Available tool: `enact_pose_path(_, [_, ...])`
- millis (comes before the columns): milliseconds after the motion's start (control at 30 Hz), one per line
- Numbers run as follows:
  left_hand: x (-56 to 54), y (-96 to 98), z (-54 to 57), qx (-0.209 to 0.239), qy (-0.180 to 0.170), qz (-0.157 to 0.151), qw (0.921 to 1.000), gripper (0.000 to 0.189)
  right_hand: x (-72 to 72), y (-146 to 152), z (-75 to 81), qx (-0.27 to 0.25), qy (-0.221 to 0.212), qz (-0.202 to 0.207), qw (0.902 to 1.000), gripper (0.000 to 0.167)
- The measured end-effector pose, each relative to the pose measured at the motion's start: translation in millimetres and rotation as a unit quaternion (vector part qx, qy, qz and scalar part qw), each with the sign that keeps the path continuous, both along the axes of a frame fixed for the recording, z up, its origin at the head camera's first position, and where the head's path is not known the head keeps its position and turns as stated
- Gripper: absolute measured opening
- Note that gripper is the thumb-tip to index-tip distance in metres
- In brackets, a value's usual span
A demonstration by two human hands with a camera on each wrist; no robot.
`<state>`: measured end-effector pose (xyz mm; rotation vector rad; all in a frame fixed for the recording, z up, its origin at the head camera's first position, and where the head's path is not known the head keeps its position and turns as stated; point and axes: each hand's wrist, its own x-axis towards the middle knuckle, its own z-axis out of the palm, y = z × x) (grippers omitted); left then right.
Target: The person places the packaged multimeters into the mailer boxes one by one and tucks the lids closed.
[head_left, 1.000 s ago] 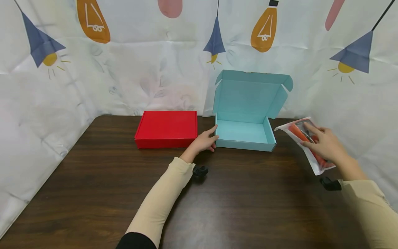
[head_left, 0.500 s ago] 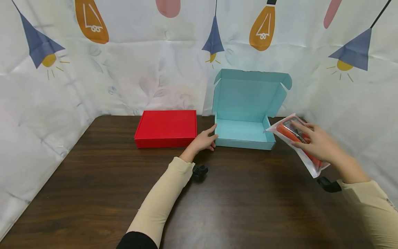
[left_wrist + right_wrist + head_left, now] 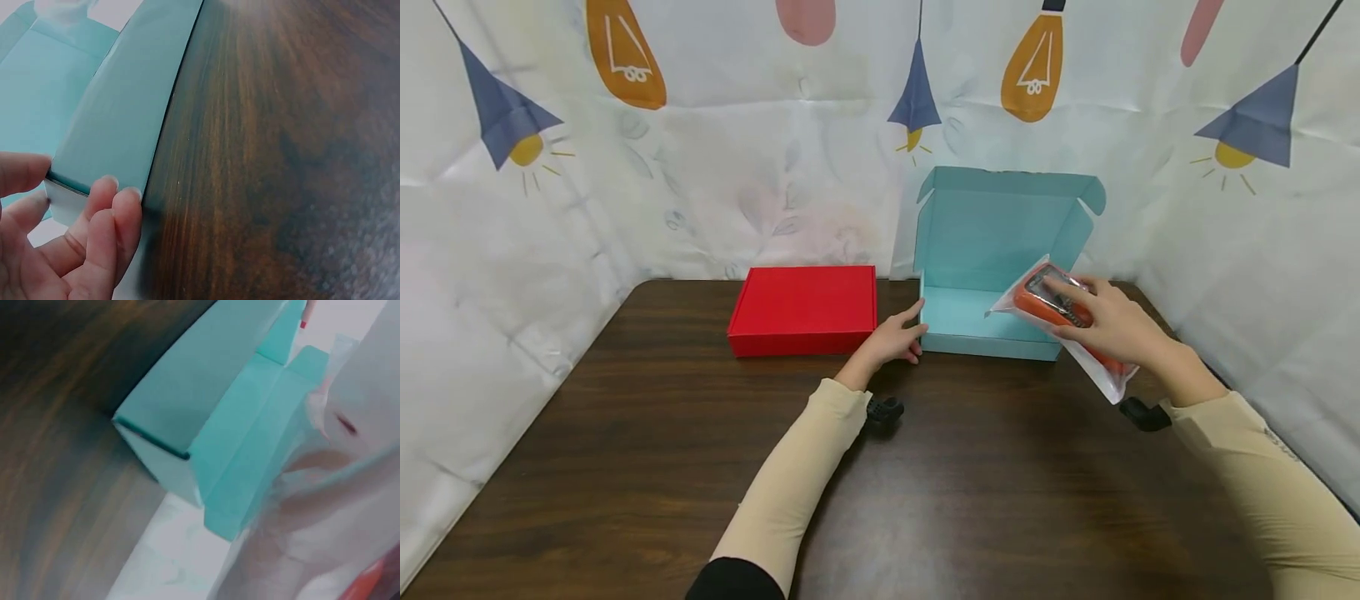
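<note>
A light blue cardboard mailer box [image 3: 988,343] stands at the back of the table with its lid [image 3: 1000,225] raised. My left hand [image 3: 891,340] holds its front left corner; in the left wrist view the fingers [image 3: 128,209] bend around that corner, some on the front wall. My right hand [image 3: 1108,321] grips a clear plastic bag [image 3: 1105,383] with an orange item [image 3: 1033,304] inside that has a dark grey part. The bag slants over the box's right side, its upper end overlapping the opening. In the right wrist view, blurred plastic [image 3: 350,506] hides the fingers.
A closed red box [image 3: 808,304] lies left of the blue one, near the left wrist. Behind the dark wooden table [image 3: 962,483] hangs a white cloth [image 3: 722,183] printed with lamps and bulbs. Each wrist wears a black device [image 3: 883,410].
My right hand has carried the bagged orange item leftward from the table's right side to over the blue box's right part. The left hand has stayed at the box corner.
</note>
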<state>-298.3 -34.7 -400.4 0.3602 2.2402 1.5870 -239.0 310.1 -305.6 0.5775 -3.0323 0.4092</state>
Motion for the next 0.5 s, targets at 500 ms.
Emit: enact_pose_path(500, [1.6,0.3,-2.2,-0.013,0.011,-0.001,0.9999,0.064,-60.6,-35.3,-7.0,-0.011,-0.014,0.090,0.9957,0.079])
